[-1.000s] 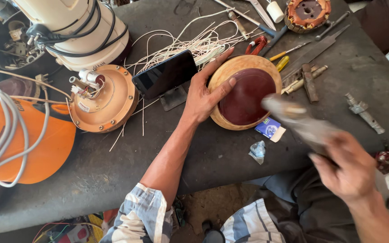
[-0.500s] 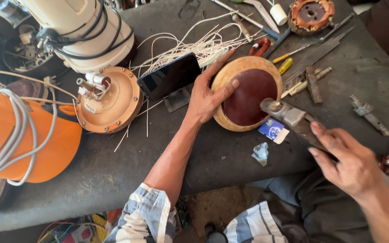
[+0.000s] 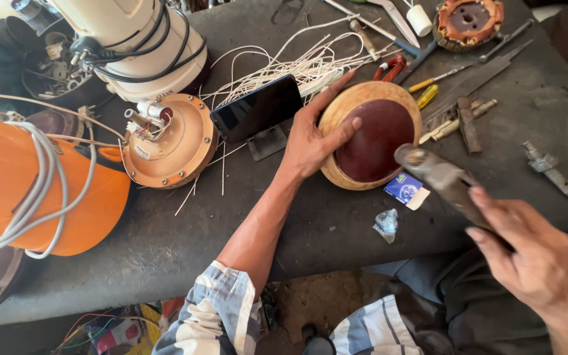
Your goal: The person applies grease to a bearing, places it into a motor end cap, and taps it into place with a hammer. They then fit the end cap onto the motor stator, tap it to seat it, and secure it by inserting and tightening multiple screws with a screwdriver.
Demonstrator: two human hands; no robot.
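Observation:
My left hand [image 3: 311,136] rests on the left side of a round tan-and-maroon motor cover [image 3: 373,136] that lies on the dark workbench [image 3: 336,227], its thumb on the maroon dome. My right hand [image 3: 534,253] grips the handle of a grey metal hammer [image 3: 438,177]. The hammer's head hangs just beside the cover's lower right rim. A small blue-and-white packet [image 3: 407,190] lies under the hammer head.
A black phone [image 3: 258,108] leans on a stand left of the cover. A tan fan housing [image 3: 169,141], an orange drum [image 3: 34,190] and a white motor body [image 3: 133,39] stand at left. White wires [image 3: 297,62], pliers, screwdrivers and a copper-wound stator [image 3: 467,21] lie at the back.
My right hand has brought the hammer down and leftward, so its head now sits close to the cover's rim. My left hand stays on the cover.

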